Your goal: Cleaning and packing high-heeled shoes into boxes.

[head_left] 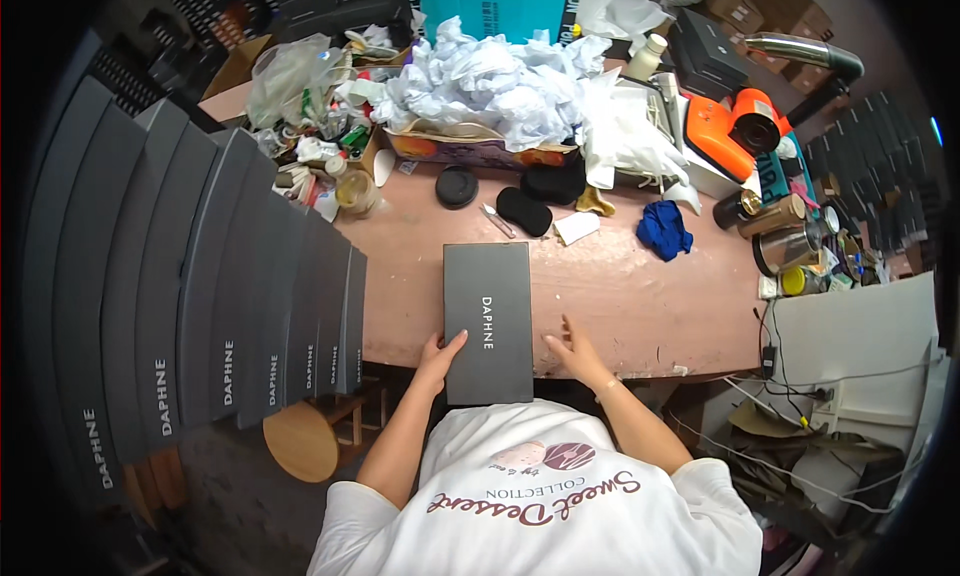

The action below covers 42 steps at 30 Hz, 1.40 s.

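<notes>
A closed dark grey shoebox [487, 296] with pale lettering on its lid lies lengthwise before me, its near end at the table's front edge, close to my shirt. My left hand [438, 362] grips its left side near that end, thumb up on the lid's edge and the other fingers mostly hidden. To the right of the box, a little apart from it, my right hand [574, 350] hovers over the table edge with its fingers spread and nothing in them.
Tall stacks of grey boxes [205, 276] crowd the left. Crumpled white paper [495, 81] fills a carton at the back. Black pads [524, 212], a blue cloth [664, 230] and a glass jar [356, 191] lie about. An orange device [718, 136] and cables [790, 376] are right.
</notes>
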Tool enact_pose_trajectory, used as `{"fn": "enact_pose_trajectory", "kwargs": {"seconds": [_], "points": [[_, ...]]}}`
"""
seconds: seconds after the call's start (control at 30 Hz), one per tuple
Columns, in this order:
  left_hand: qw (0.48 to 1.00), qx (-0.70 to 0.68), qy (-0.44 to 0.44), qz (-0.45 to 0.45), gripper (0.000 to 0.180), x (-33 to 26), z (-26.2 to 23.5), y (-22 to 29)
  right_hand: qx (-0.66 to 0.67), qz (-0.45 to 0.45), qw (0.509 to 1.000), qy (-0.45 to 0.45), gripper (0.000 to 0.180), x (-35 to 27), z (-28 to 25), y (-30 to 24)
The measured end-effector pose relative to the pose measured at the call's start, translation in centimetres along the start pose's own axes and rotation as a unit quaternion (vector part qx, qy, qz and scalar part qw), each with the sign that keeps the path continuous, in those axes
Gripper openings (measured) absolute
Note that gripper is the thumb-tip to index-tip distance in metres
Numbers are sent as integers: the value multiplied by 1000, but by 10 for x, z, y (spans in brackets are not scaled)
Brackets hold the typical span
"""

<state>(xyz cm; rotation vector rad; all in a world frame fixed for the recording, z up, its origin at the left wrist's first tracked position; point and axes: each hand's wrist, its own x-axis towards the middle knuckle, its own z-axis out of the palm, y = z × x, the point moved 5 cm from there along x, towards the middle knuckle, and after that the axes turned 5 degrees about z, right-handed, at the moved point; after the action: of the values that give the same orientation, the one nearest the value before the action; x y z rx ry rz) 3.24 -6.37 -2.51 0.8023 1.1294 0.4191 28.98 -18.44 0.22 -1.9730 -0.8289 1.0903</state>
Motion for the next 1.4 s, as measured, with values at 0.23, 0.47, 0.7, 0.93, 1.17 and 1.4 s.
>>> {"fn": "enact_pose_trajectory", "kwargs": {"seconds": [0.23, 0.47, 0.7, 0.93, 1.17, 1.4], "points": [[989, -115, -72, -55, 75, -12, 24, 28, 177, 269, 930, -177, 33, -12, -9, -71], [977, 95, -30, 191, 89, -6, -70, 106, 72, -54, 966, -241, 41, -52, 85, -144], [779, 560, 135, 246, 65, -34, -58, 82, -289, -185, 939, -10, 64, 7, -10, -88], [618, 709, -170, 295, 38, -20, 117, 40, -320, -217, 917, -92, 68, 52, 32, -106], [855, 380, -139, 325, 41, -23, 77, 85, -317, -159, 935, -15, 48, 98, 22, -75], [966, 93, -143, 196, 55, -16, 74, 66, 9, -93, 992, 90, 37, 31, -8, -111]]}}
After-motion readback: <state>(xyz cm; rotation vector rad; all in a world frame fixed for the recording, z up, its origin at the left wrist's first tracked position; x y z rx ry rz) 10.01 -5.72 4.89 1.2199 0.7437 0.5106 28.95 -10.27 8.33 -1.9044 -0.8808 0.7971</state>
